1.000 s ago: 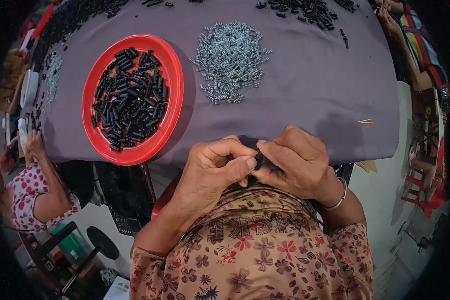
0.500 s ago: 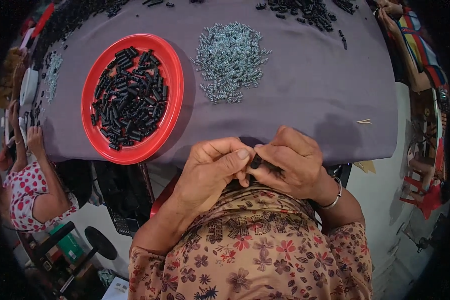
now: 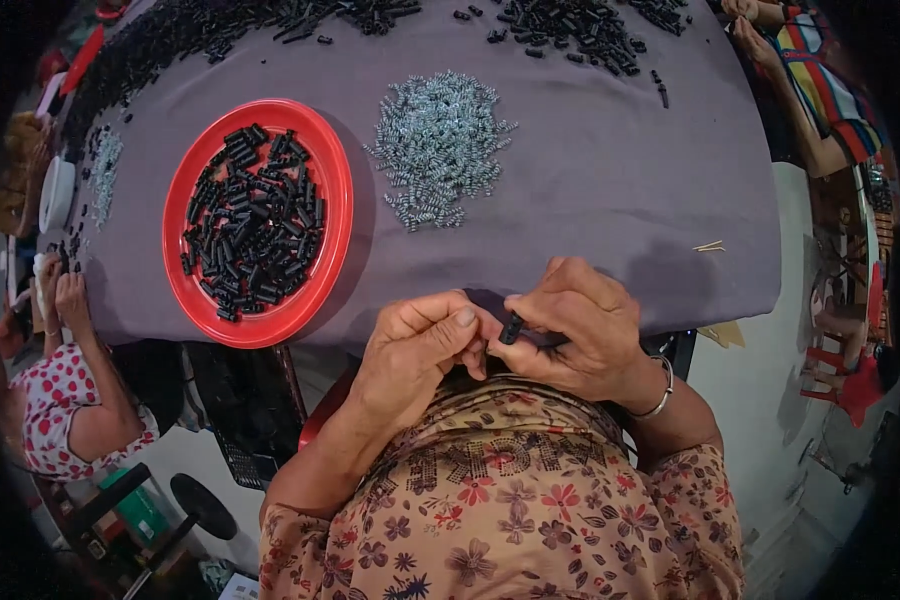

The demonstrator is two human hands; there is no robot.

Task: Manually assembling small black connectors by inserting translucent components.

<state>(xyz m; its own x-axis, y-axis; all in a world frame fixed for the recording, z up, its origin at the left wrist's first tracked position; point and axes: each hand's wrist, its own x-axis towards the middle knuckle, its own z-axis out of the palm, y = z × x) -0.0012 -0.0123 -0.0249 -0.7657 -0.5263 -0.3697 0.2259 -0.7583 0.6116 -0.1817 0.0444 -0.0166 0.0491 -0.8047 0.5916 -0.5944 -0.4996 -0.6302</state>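
Across the table I see a grey-purple cloth (image 3: 590,190) that covers it from edge to edge and hangs over the near side. On its left part sits a round red tray (image 3: 336,190) filled with short black tubes (image 3: 255,235). Just right of the tray lies a loose heap of small metal springs (image 3: 438,145), apart from the tray rim. Along the far edge more black parts (image 3: 570,22) are spread in long dark piles. A small pale sliver (image 3: 710,246) rests alone near the right edge of the cloth.

At the near edge, over my lap, my left hand (image 3: 415,355) and right hand (image 3: 580,335) meet. Between their fingertips I pinch one small black tube (image 3: 511,328); both hands close on it, the left from the left side, the right from above and behind. A metal bangle (image 3: 660,388) circles my right wrist.

To the left another person in a red-dotted top (image 3: 50,410) sits at the table. At the far right a striped sleeve (image 3: 820,85) shows. Below the cloth's right edge the floor (image 3: 760,400) is pale.
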